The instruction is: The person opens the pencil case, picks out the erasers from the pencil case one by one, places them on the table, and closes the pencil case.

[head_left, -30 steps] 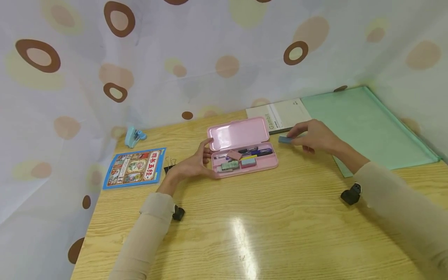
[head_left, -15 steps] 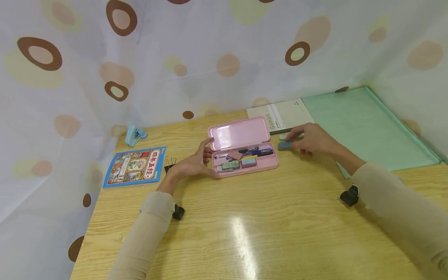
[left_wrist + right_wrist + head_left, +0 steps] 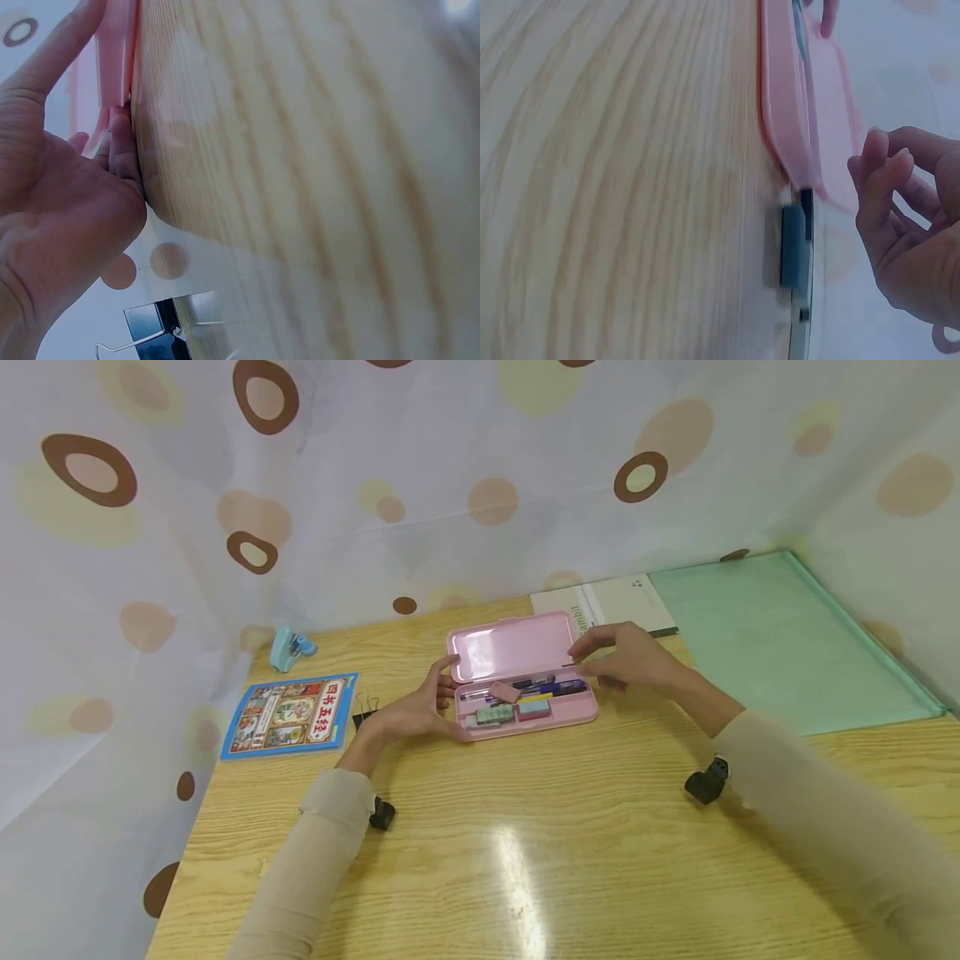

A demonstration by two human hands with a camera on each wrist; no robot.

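An open pink pencil case (image 3: 577,717) lies on the wooden table (image 3: 525,843), its lid (image 3: 510,646) tilted back. Inside are pens (image 3: 558,685), a pink eraser (image 3: 504,692) and a green eraser (image 3: 493,715). My left hand (image 3: 420,706) grips the case's left end, thumb on the lid's corner, as the left wrist view shows (image 3: 52,195). My right hand (image 3: 626,657) hovers at the case's right end with curled fingers that hold nothing. In the right wrist view a blue eraser (image 3: 793,247) lies on the table beside the case (image 3: 780,90), apart from the right hand (image 3: 907,225).
A blue picture booklet (image 3: 288,716), a black binder clip (image 3: 363,717) and a light-blue stapler (image 3: 288,647) lie to the left. A grey notebook (image 3: 618,600) and a green folder (image 3: 765,635) lie at the back right. Spotted curtains close in the table.
My right hand carried the blue eraser leftward from the notebook's edge, set it down beside the case and let go. The left hand has kept its grip.
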